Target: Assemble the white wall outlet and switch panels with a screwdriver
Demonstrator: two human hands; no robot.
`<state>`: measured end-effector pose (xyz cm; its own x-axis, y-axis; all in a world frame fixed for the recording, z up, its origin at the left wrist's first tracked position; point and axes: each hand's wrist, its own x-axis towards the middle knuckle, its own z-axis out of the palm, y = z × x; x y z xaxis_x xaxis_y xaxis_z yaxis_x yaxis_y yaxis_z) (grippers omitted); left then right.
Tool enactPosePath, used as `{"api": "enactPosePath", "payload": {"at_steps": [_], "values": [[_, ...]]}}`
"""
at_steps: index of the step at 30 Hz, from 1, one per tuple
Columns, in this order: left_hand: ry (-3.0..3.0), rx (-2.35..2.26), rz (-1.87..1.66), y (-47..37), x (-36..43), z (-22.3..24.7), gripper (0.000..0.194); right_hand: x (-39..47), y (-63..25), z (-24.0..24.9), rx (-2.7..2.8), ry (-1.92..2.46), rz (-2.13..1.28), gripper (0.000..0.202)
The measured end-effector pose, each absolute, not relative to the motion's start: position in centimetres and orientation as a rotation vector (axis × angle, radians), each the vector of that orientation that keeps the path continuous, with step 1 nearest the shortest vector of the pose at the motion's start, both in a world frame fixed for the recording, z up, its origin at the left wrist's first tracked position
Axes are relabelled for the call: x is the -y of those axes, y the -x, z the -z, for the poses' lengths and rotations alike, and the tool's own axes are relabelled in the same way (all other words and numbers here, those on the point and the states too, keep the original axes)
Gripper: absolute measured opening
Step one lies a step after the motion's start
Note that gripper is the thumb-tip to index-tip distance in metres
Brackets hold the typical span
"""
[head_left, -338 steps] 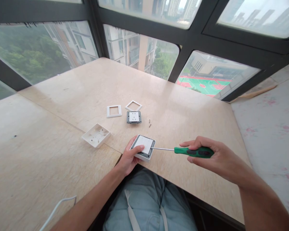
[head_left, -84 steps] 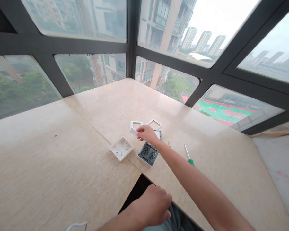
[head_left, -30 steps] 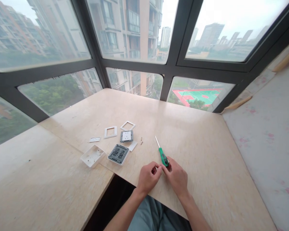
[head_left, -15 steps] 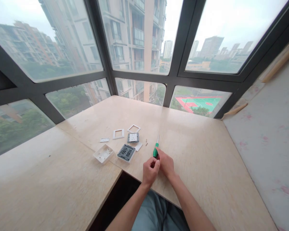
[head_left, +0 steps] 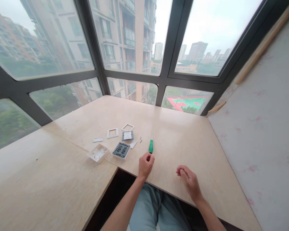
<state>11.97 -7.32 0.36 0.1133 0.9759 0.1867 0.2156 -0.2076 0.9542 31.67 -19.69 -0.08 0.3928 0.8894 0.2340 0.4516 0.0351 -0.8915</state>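
My left hand [head_left: 145, 165] is closed, fingers curled, just below the handle end of a green-handled screwdriver [head_left: 151, 146] that lies on the table with its tip pointing away; contact is unclear. Whatever sits inside the fingers is hidden. Farther right, my right hand [head_left: 189, 181] is loosely closed above the tabletop, its inside out of sight. To the left are a socket module [head_left: 127, 135], a dark-backed switch or socket panel [head_left: 121, 149] lying face down, and an open white mounting box [head_left: 98, 152].
Two white frames [head_left: 112, 133], a small white strip [head_left: 98, 140], a white plate [head_left: 133, 144] and two tiny screws [head_left: 141, 140] lie on the beige tabletop [head_left: 178, 138]. Windows border the far side, a papered wall [head_left: 250, 128] the right. The table edge has a cut-out before me.
My right hand has come away from the screwdriver and my left hand, moving right and nearer to me. The screwdriver lies with its handle uncovered. The view has turned slightly right.
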Motion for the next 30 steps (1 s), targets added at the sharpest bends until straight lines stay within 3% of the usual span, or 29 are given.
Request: {"api": "enactPosePath", "payload": {"at_steps": [4,8,18,30], "values": [[-1.602,-1.2,-1.137,-11.9,7.2,-0.5,0.033,23.7,-34.9,0.1,0.945,1.696,-0.416,0.031],[-1.622,-1.201,-1.125,-11.9,7.0,-0.5,0.032,24.9,-36.0,0.6,0.745,1.718,-0.395,0.041],[-1.658,-1.222,-1.143,-11.9,6.9,-0.3,0.033,24.2,-35.5,0.1,0.687,1.663,-0.476,0.055],[-1.702,-1.302,-1.122,-12.4,6.8,-0.3,0.03,24.0,-35.5,-0.8,0.646,1.69,-0.464,0.048]]}}
